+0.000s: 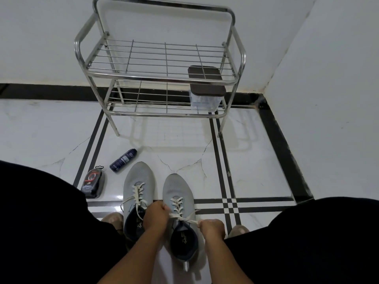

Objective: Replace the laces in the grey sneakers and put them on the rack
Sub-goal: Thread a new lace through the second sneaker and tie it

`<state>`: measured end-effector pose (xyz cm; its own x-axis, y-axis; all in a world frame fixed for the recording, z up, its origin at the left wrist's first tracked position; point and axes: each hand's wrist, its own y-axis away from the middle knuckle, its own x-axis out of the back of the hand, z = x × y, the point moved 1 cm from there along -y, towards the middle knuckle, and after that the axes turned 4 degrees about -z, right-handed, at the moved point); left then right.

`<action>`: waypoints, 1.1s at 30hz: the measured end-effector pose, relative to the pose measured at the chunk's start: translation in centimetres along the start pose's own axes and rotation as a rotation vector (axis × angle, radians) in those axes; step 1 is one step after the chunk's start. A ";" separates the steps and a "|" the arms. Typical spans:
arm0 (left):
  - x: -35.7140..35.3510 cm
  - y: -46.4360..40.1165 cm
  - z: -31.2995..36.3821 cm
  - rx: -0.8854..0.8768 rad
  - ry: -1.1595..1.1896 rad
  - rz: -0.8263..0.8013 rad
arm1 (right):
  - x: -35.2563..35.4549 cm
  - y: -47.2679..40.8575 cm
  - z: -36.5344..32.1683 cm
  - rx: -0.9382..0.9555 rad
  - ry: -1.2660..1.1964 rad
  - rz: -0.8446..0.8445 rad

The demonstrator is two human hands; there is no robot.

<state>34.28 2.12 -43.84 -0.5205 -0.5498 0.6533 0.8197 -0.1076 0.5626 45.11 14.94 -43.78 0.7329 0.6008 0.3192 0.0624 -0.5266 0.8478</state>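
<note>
Home entryway corner indicated: steel shoe rack [162, 78] set against white walls [328, 78], glossy marble-look floor tiles [51, 130] with black border strips, grey sneakers [139, 181] and shoe-care items [93, 182] laid on floor.

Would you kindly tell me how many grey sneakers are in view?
2, side by side on the floor before the person: left grey sneaker, laces loose; right grey sneaker, whose laces both hands are pulling. None looks hidden.
</note>
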 end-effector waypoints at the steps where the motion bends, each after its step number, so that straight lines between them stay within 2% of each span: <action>1: -0.2 -0.4 -0.3 0.002 0.090 -0.034 | 0.0 -0.3 -0.1 -0.004 0.006 -0.068; 3: 0.1 -0.9 -0.4 0.070 0.293 -0.104 | -0.5 -1.1 0.2 -0.001 -0.141 -0.134; 6: -0.6 -1.4 -1.0 0.149 0.443 -0.240 | -1.4 -0.7 0.8 0.048 -0.032 -0.207; 14: -1.4 -1.0 -1.0 0.171 0.638 -0.257 | -0.3 1.8 1.2 0.065 0.055 -0.324; 17: -0.8 -0.7 -0.6 0.184 0.598 -0.281 | 0.0 2.5 0.6 0.063 0.125 -0.404; 20: -0.7 -0.7 -0.6 0.150 0.478 -0.283 | 0.0 2.3 0.3 0.143 0.291 -0.436; 24: -0.3 -0.4 -0.2 0.101 0.361 -0.230 | -0.1 1.8 0.1 0.215 0.302 -0.354; 28: 0.3 -0.1 0.6 0.087 0.128 -0.192 | -0.4 1.2 0.2 0.293 0.474 -0.198; 33: 0.6 0.3 1.2 0.144 -0.031 -0.159 | -0.5 0.7 0.5 0.287 0.548 -0.160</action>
<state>33.95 2.71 -42.66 -0.6491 -0.5095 0.5648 0.6854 -0.0696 0.7249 45.12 13.98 -43.56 0.2516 0.8658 0.4326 0.3773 -0.4993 0.7800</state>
